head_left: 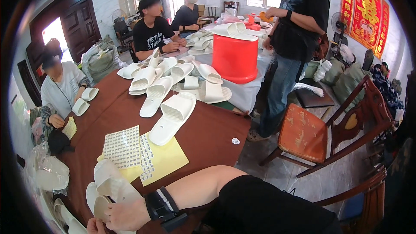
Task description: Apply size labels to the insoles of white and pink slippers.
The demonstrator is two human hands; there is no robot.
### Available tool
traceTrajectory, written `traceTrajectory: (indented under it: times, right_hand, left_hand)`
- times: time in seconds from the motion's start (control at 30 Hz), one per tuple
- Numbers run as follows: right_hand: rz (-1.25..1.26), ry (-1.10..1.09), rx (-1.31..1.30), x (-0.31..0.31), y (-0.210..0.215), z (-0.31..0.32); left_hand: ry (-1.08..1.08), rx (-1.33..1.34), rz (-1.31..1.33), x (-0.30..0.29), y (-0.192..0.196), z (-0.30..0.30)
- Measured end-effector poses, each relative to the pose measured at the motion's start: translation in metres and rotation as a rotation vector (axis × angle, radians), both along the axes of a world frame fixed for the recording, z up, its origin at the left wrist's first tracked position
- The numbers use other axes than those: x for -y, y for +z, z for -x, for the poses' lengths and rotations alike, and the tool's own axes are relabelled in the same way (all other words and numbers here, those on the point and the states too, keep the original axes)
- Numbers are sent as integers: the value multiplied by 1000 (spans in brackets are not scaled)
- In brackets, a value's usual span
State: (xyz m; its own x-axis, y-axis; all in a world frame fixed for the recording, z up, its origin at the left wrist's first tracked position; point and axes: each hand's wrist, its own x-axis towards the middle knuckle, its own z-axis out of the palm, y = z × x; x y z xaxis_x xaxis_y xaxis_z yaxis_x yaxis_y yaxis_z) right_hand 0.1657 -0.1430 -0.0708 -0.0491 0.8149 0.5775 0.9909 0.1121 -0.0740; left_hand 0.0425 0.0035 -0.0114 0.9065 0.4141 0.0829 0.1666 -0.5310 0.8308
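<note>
Pale off-white, open-toed moulded slipper [101,206], lower left of the frame: probably light, flexible, smooth; best held by its edge. Right hand [128,215] curled against it; left hand [95,226] cropped; pinching indeterminable. Above: rectangular white label sheet [122,147].

This looks like a living room in a home, in use as a small slipper workshop. The homely signs are a dark panelled wooden door [78,15] at ten o'clock, a red-and-gold wall hanging [366,6] at two, and a worn orange-brown wooden chair [303,132] between three and four. Work shows in the heaped white open-toed slippers [159,87] near the centre, the white sheet of small stickers [122,147] at eight, and several people [151,37] gathered from nine round to one.
</note>
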Motion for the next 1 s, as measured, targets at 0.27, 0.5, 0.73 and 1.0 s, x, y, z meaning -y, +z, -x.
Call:
traceTrajectory:
  times: [0.27,0.5,0.73,1.0]
  right_hand:
    - [-28,11,38,3,-2,7]
    - [-124,27,113,23,9,10]
    - [12,5,-93,30,31,10]
    - [-87,-47,-158,40,62,-31]
  left_hand:
    - [41,5,71,10,7,0]
    - [6,22,36,3,3,-1]
    - [73,177,53,-18,-21,-13]
    - [154,247,-91,-42,-42,-13]
